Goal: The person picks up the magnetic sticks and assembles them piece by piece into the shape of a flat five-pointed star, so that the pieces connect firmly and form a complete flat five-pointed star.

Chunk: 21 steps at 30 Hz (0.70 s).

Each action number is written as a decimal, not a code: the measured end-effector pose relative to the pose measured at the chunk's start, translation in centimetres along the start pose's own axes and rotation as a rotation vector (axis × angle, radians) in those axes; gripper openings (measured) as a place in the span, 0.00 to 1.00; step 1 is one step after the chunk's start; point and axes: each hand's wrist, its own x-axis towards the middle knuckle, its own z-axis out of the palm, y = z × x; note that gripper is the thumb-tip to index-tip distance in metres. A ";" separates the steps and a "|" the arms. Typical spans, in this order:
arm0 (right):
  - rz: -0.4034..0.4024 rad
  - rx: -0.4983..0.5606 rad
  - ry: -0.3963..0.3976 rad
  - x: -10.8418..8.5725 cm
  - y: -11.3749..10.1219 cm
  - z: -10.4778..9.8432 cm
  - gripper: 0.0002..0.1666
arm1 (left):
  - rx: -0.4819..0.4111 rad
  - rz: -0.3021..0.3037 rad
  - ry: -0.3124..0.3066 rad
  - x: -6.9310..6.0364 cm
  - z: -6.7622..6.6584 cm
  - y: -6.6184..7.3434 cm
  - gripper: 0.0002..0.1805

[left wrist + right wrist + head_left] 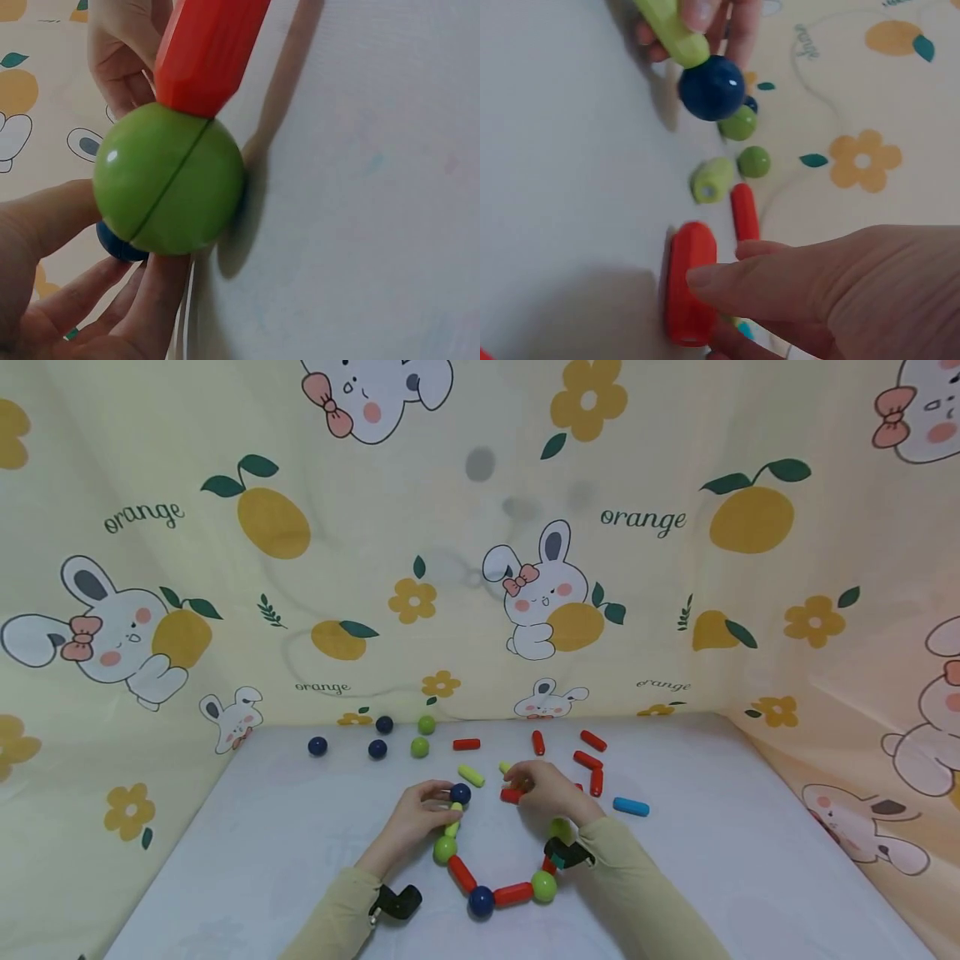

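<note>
A curved chain of rods and balls lies on the table. My left hand (414, 814) pinches its left end at a yellow-green rod (453, 821), just below a dark blue ball (712, 88). Below that rod sits a green ball (169, 180), joined to a red rod (210, 56). A second dark blue ball (481, 902) marks the chain's bottom. My right hand (553, 789) has its thumb on a loose red rod (691, 289), with the fingers along its other side. Part of the chain's right side is hidden by the right wrist.
Behind the hands lie loose dark blue balls (377, 749), green balls (420, 747), a yellow-green rod (471, 776) and several red rods (588, 760). A blue rod (631, 807) lies right of the right hand. A patterned cloth (450, 543) hangs behind the white table (225, 877).
</note>
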 end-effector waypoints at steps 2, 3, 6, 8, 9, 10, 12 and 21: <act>-0.015 -0.015 -0.020 0.0 0.0 0.2 0.20 | -0.006 -0.002 -0.001 0.1 0.0 0.0 0.29; -0.025 -0.026 -0.027 0.0 0.0 0.3 0.19 | -0.008 -0.002 -0.003 0.1 0.0 0.0 0.29; -0.053 -0.041 -0.033 0.0 -0.1 0.5 0.16 | -0.011 -0.003 -0.003 0.2 0.1 0.0 0.29; -0.063 -0.041 -0.037 0.0 -0.2 0.7 0.15 | -0.009 -0.005 -0.004 0.2 0.1 0.0 0.29; -0.068 -0.037 -0.041 0.0 -0.3 0.8 0.15 | -0.010 -0.006 -0.008 0.2 0.0 0.1 0.29; -0.072 -0.027 -0.048 0.0 -0.4 0.8 0.14 | -0.008 -0.006 -0.011 0.2 0.0 0.1 0.29; -0.081 -0.004 -0.063 0.0 -0.6 1.0 0.14 | -0.009 0.003 -0.028 0.2 0.0 0.1 0.29; -0.126 0.033 -0.041 0.2 -1.5 2.0 0.13 | -0.010 0.042 -0.124 0.0 0.1 0.6 0.28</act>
